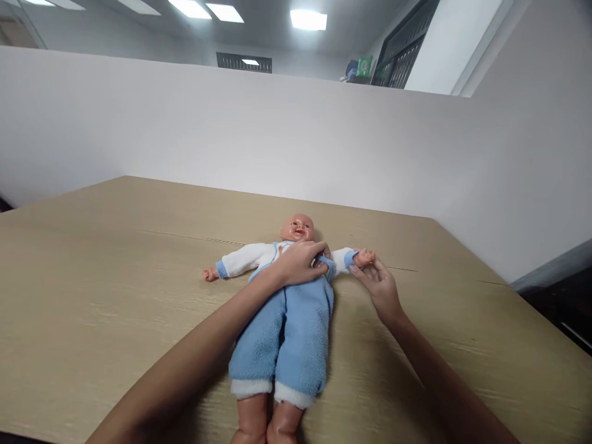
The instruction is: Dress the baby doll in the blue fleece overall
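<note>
A bald baby doll (297, 229) lies on its back on the table, its head away from me. It wears a white long-sleeved top with blue cuffs under light blue fleece overalls (303, 330) with white hems. My left hand (303, 260) reaches over the doll's chest, its fingers pinching the blue edge of the overalls by the armhole. Around the wrist of the doll's arm (365, 257) on the right side, my right hand (382, 287) has its thumb and fingers closed. The doll's other arm (243, 261) stretches out to the left. My left hand covers most of the chest.
The wooden table (115, 296) has thin seams running across it. A white partition wall (259, 135) rises behind its far edge. Something dark (567, 308) stands beyond the right edge.
</note>
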`<action>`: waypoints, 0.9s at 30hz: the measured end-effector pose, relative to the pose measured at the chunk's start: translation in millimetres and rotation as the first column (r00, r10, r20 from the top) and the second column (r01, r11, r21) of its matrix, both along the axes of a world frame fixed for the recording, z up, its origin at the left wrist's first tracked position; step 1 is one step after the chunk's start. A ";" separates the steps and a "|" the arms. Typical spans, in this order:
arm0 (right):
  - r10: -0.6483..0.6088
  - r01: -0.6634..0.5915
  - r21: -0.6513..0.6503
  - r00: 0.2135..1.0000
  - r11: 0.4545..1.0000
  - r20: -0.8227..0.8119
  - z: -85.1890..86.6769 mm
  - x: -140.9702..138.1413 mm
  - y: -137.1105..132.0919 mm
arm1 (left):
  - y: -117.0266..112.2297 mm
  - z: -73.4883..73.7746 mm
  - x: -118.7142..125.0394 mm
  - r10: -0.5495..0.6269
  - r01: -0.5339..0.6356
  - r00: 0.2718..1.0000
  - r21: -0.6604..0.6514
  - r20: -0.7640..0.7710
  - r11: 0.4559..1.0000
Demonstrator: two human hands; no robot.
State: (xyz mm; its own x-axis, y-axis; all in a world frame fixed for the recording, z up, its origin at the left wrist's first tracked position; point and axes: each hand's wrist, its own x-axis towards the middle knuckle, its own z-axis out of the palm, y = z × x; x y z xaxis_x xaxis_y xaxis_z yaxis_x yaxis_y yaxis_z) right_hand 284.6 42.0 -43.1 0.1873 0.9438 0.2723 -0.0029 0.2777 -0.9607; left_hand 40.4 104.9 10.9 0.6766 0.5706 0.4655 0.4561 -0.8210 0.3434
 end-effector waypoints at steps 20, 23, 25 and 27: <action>0.147 -0.155 -0.036 0.973 0.987 -0.176 -7.7 -63.6 1.5 | 24.9 -18.4 5.5 0.246 -0.187 0.952 -0.289 0.184 0.939; 0.064 -0.098 -0.128 0.966 0.987 -0.250 -15.5 -59.2 8.9 | 25.7 -19.2 3.7 0.245 -0.193 0.960 -0.314 0.136 0.930; 0.009 -0.043 -0.153 0.976 0.987 -0.216 -23.1 -54.5 12.9 | 26.1 -18.6 2.9 0.238 -0.184 0.964 -0.344 0.120 0.921; -0.008 -0.026 -0.169 0.980 0.985 -0.198 -30.7 -51.0 17.8 | 26.9 -18.1 3.0 0.230 -0.170 0.965 -0.366 0.125 0.915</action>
State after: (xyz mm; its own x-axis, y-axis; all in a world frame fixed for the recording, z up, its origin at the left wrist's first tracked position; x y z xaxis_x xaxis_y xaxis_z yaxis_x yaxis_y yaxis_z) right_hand 233.6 59.8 -73.8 0.2125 0.9749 0.0665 -0.1987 0.1097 -0.9739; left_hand 43.3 131.8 -7.2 0.4633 0.8321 0.3049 0.5117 -0.5321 0.6746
